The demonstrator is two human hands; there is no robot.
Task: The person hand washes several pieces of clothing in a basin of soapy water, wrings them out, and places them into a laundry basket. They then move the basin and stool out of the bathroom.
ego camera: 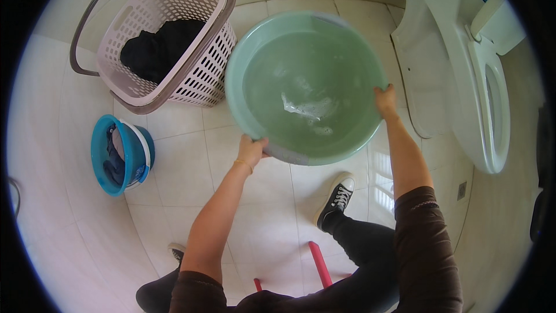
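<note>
A large round green plastic basin (286, 156) holds water with some suds on its surface. My left hand (252, 151) grips its rim at the lower left, thumb on top and fingers partly hidden beneath. On the right side, my right hand (385, 101) is closed on the same rim. Dark cloth (160, 52) lies in a pale pink perforated laundry basket (204, 69), just left of the basin. Farther down on the left, a blue plastic bucket (150, 148) with a white handle contains dark and pinkish cloth (114, 161).
A white toilet (491, 108) stands at the right, beside the wall. Red legs of what looks like a stool (320, 265) show beneath me. My sneaker (341, 195) rests on the tiled floor (265, 195) below the basin. A small floor drain (461, 191) lies at the right.
</note>
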